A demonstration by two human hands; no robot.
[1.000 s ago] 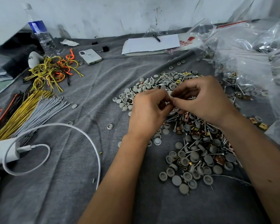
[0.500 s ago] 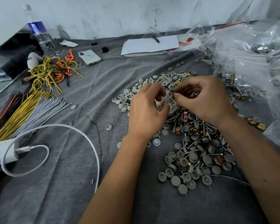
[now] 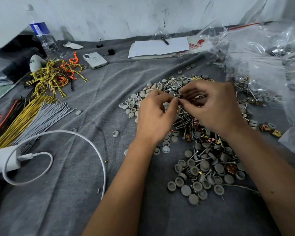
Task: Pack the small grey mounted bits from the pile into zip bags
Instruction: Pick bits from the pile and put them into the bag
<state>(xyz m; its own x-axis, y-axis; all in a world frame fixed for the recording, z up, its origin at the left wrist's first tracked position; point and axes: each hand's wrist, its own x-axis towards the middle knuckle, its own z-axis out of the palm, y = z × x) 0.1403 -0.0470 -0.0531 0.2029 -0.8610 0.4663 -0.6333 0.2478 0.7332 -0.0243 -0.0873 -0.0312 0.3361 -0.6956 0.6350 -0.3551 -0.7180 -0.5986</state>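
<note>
Closing up since half a second ago, over the far half of the pile: fingertips of the left hand (image 3: pixel 156 120) and right hand (image 3: pixel 215 106) now meeting where a gap was showing. Pinching between them, with curled fingers on both sides, a small dark piece (image 3: pixel 180 96) with a coppery glint; too small to tell what it is. Leaving everything else on the cloth (image 3: pixel 66 193) lying as before.

Reading no writing anywhere: showing only a blue label on the bottle (image 3: pixel 41 34), far left, and a red print on a bag (image 3: pixel 197 44) beside the notepad (image 3: pixel 158 46), both too blurred to make out. Resting on the notepad, a pen (image 3: pixel 165 40); lying left of it, a phone (image 3: pixel 95 60) face down.

Spreading under and near both hands, the grey bits (image 3: pixel 203 166), mixed with screws and copper-coloured clips. Heaping up at the right edge, clear zip bags (image 3: pixel 262 65), cut off by the frame, contents blurred by glare. Hiding part of the pile behind the hands and forearms. Running off the left edge, a white charger (image 3: pixel 2 159) with its cable (image 3: pixel 85 138) looping across the cloth, next to bundled ties (image 3: pixel 46 114) and tangled wires (image 3: pixel 53 77).
</note>
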